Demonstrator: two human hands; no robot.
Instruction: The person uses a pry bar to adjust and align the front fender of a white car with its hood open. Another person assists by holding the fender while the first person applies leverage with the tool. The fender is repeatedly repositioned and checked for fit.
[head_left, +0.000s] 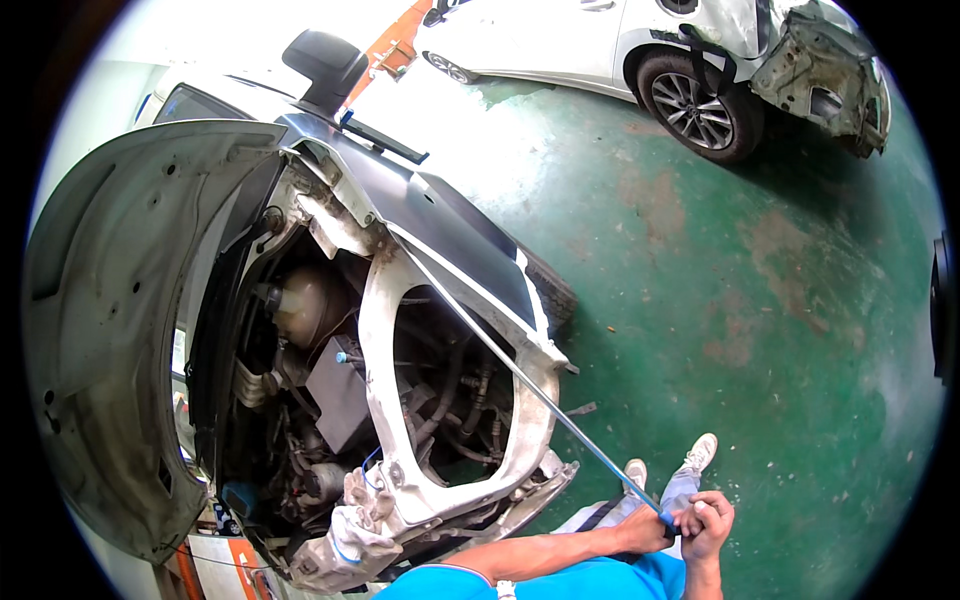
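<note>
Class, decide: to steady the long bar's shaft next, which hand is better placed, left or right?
Probably the left hand: it sits at the near end of the long bar, toward the open-hooded car, while the right hand lies farther from the car.

Worn on your head, the left of two side-by-side fisheye cameras looks down past your blue shirt, nearest the lens on your side of the fingers. The wide view takes in the raised-hood vehicle to the left of your fingers, then runs forward over the green floor beyond them to a white car, well apart, near the curved upper rim.
</note>
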